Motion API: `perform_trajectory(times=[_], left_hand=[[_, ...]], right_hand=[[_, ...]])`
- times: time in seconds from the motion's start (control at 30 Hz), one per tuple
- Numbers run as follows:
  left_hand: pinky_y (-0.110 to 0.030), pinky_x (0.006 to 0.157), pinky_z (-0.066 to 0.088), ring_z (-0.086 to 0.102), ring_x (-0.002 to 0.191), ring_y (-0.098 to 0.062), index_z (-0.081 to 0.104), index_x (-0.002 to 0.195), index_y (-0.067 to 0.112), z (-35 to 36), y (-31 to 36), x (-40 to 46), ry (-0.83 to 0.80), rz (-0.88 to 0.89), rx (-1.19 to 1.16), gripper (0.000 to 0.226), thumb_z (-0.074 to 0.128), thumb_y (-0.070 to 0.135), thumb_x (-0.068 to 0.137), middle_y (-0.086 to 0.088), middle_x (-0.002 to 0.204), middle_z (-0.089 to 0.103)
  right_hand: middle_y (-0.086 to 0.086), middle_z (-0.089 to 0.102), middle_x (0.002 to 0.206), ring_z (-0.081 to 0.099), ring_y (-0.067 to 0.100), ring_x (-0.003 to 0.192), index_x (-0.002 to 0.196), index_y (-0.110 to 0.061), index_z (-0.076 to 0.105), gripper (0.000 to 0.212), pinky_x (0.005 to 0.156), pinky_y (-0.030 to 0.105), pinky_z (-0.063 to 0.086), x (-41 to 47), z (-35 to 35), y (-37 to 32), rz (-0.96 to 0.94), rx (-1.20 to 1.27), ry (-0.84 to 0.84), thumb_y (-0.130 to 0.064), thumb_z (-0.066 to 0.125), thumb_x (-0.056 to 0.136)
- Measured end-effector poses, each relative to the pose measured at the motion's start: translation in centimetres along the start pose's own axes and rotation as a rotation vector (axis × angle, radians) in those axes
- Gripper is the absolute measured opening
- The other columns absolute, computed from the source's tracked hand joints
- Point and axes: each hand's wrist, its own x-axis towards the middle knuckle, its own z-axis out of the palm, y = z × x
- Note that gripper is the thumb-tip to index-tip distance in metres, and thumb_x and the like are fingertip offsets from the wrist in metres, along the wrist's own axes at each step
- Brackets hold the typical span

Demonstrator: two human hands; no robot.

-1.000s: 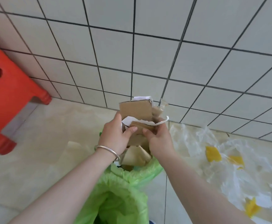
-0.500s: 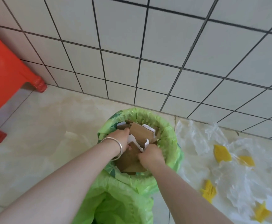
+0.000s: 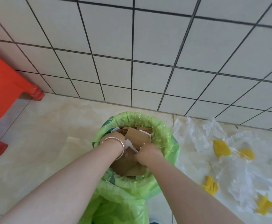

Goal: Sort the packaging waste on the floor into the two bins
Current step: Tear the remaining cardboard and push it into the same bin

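Here both hands are sunk into the mouth of the green-lined bin (image 3: 163,135), pressing a bundle of cardboard pieces (image 3: 137,136) down among what already fills it. The left hand (image 3: 113,139), with a bangle (image 3: 116,144) at the wrist, sits at about nine o'clock of the bin's opening; its fingers are buried under the scraps, so I cannot tell whether they clutch anything or merely push. The right hand (image 3: 145,152) lies at roughly five o'clock of the opening, its fingers curled down onto the brown card, apparently gripping an edge. The cardboard stands just beyond both hands, toward twelve o'clock, tilted with its long side running across the opening. A second green-lined bin (image 3: 116,206) shows at six o'clock, nearer the body. What remains on the floor is the clear plastic film (image 3: 195,139) and yellow scraps (image 3: 221,147), spread from three to four o'clock of the bin, touching its right side. That heap lies on the right hand's side, so I judge the right hand the nearer one for the next reach, once the card is let go. An orange stool (image 3: 6,88) stands far off at nine o'clock against the tiled wall (image 3: 148,46).
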Motion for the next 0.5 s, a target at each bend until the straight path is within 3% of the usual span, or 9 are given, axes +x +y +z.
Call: perform_trajectory(times=[0.03,0.1,0.17,0.23,0.37,0.5], left_hand=[[-0.032,0.088,0.047,0.057,0.1,-0.025,0.056,0.122,0.007,-0.3,-0.1,-0.5,0.04,0.005,0.008,0.047,0.06,0.035,0.085,-0.008,0.119,0.057],[-0.03,0.076,0.047,0.061,0.102,-0.024,0.054,0.12,0.009,-1.0,-0.2,-2.1,0.137,0.008,0.034,0.052,0.065,0.041,0.08,-0.006,0.121,0.059],[-0.03,0.073,0.046,0.061,0.103,-0.022,0.051,0.122,0.011,-1.9,0.2,-3.9,0.239,0.029,0.086,0.061,0.068,0.047,0.075,-0.003,0.118,0.058],[-0.033,0.081,0.048,0.055,0.114,-0.023,0.042,0.13,0.016,-2.7,1.2,-6.1,0.324,0.073,0.103,0.071,0.067,0.052,0.075,-0.002,0.128,0.048],[-0.036,0.085,0.05,0.055,0.113,-0.024,0.044,0.131,0.022,-3.0,4.7,-10.1,0.443,0.207,0.1,0.058,0.061,0.041,0.08,-0.002,0.129,0.046],[-0.036,0.089,0.048,0.055,0.115,-0.025,0.047,0.128,0.025,-1.8,9.8,-13.8,0.469,0.389,0.119,0.045,0.054,0.039,0.086,0.0,0.127,0.051]], right_hand=[[0.007,0.059,0.086,0.061,0.022,0.085,0.087,-0.009,0.055,0.019,0.06,0.025,0.045,-0.4,-0.5,0.4,0.032,0.087,0.033,-0.028,0.051,0.09],[0.007,0.058,0.084,0.055,0.021,0.068,0.1,-0.004,0.056,0.03,0.048,0.024,0.043,-1.6,-1.3,1.2,0.088,0.316,0.099,-0.026,0.061,0.081],[0.009,0.06,0.098,0.056,0.023,0.071,0.115,-0.002,0.045,0.049,0.047,0.026,0.046,-3.3,-2.3,2.0,0.121,0.501,0.147,-0.022,0.067,0.076],[0.009,0.06,0.096,0.06,0.026,0.072,0.115,-0.006,0.039,0.051,0.043,0.025,0.049,-5.3,-3.1,2.8,0.103,0.601,0.175,-0.025,0.067,0.077],[0.006,0.064,0.099,0.067,0.028,0.087,0.113,-0.014,0.048,0.036,0.072,0.036,0.057,-9.6,-3.8,5.0,-0.003,0.63,0.278,-0.03,0.055,0.081],[0.008,0.064,0.112,0.062,0.027,0.103,0.118,-0.016,0.055,0.035,0.077,0.03,0.051,-14.1,-4.0,9.3,-0.063,0.595,0.319,-0.031,0.054,0.086]])
